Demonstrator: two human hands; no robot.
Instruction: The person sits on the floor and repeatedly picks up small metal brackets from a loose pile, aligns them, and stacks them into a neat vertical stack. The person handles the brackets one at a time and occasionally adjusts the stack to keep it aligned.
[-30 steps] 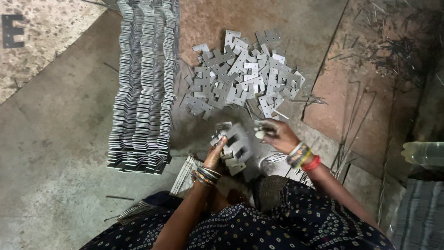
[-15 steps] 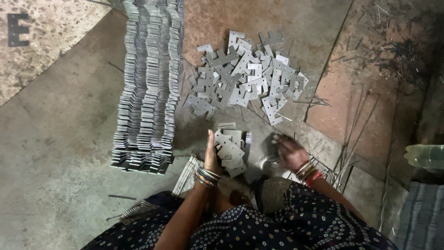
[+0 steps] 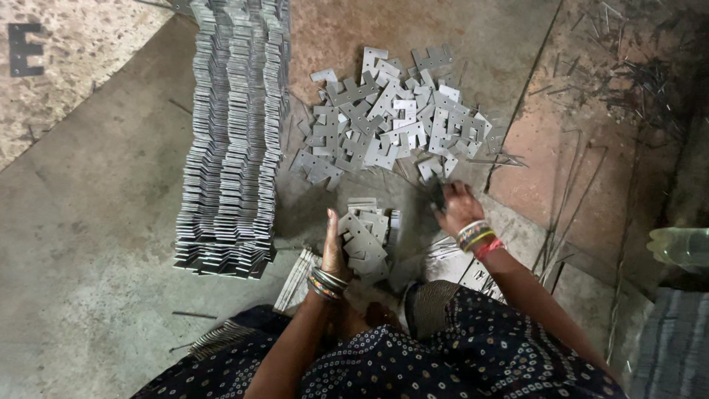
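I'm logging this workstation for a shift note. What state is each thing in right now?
Left hand: upright on edge, pressed against the small stack.
Small stack of plates: gathered, leaning on the left hand.
Right hand: reaching to the near edge of the loose pile.
Loose pile of plates: scattered, unsorted.
Long rows of plates: neatly stacked on edge.
Plastic bottle: lying on its side.

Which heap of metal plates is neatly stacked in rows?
The long stack of plates on the left, packed on edge in tidy rows. The loose pile ahead lies scattered flat, and the small bundle leans against the left hand.
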